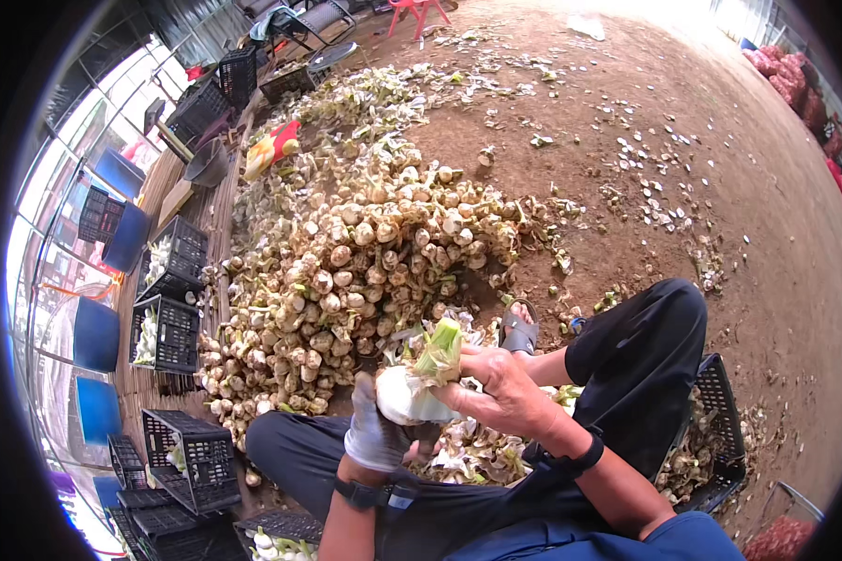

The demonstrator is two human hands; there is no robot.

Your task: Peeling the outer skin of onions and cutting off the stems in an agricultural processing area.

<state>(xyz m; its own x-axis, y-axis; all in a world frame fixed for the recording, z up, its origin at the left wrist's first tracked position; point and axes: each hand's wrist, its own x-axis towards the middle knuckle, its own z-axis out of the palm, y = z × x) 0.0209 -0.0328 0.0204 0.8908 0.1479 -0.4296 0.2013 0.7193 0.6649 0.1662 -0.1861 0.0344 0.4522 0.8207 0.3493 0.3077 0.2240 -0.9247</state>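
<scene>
My left hand, in a pale, dirt-stained glove, grips the lower left side of a large white garlic bulb. The bare fingers and thumb of my right hand hold the same bulb at its right side, by the loosened outer skin and the base of the green cut stem. The stem points upward, away from me. Under the hands, between my legs, lies a heap of dry garlic skins. Just beyond is a big pile of unpeeled garlic bulbs.
Black plastic crates with white garlic stand along the left; another crate by my right thigh holds skins. Blue containers line the left wall. Skins litter the dirt floor. A red mesh sack sits at lower right.
</scene>
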